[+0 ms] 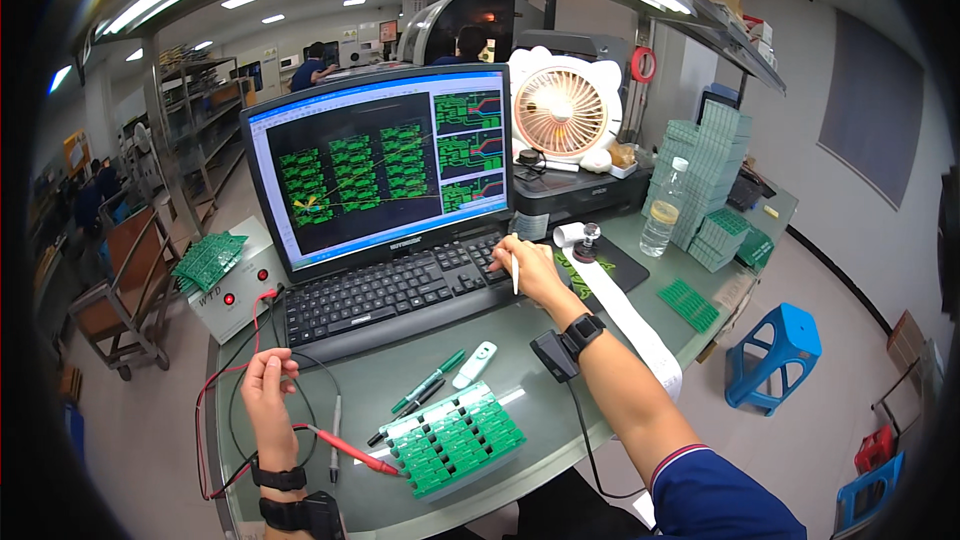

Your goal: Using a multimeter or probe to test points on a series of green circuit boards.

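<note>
Right grip: white stick, upper end hidden.

We're in an electronics workshop: green circuit boards stacked on the bench, a red test probe, board layouts glowing on the monitor.

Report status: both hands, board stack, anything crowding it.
Right hand at keyboard's right end, holding white stick; left hand loosely curled. Board stack untouched by either hand. Red probe at its left edge.
</note>
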Action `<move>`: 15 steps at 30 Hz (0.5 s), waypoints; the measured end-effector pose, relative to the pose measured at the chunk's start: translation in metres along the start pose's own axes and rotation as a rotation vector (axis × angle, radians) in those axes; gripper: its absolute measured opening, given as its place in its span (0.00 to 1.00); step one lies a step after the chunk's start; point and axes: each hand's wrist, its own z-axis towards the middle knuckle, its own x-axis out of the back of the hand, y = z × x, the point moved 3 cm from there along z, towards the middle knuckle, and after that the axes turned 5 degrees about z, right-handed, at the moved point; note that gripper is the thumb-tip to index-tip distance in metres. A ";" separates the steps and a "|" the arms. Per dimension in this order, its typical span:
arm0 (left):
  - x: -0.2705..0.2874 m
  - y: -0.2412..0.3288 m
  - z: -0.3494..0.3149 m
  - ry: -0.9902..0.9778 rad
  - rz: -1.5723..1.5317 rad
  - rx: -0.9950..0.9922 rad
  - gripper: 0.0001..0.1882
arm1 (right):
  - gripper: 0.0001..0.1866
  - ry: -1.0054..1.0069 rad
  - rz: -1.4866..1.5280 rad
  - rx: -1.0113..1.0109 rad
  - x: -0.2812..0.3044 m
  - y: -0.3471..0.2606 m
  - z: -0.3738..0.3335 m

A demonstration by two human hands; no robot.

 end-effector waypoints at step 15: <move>-0.003 0.003 -0.002 -0.010 0.034 -0.007 0.10 | 0.07 0.006 -0.361 -0.038 -0.002 0.020 0.043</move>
